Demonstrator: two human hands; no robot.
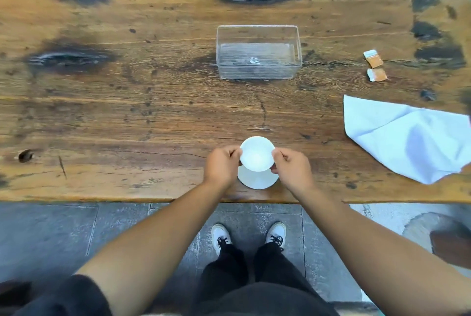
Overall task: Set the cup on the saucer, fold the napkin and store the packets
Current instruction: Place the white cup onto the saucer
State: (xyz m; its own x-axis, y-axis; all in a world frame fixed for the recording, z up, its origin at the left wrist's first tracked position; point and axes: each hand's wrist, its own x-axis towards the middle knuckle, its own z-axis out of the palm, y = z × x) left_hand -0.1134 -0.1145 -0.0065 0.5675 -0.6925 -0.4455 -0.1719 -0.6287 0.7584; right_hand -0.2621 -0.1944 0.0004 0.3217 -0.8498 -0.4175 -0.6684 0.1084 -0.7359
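Note:
A white cup (pixel 257 154) is held by its rim between my left hand (pixel 221 166) and my right hand (pixel 290 169), right over the white saucer (pixel 258 181) near the table's front edge. I cannot tell whether the cup touches the saucer. An unfolded white napkin (pixel 405 137) lies rumpled at the right. Two small brown-and-white packets (pixel 373 58) (pixel 376 75) lie on the wood beyond the napkin. A clear plastic box (pixel 258 52) stands in the middle of the table with nothing in it.
The wooden table (pixel 127 112) has dark knots and a front edge just below the saucer. Grey paving and my shoes show under it. A round stool (pixel 443 236) stands at the lower right. Green plants are behind the table.

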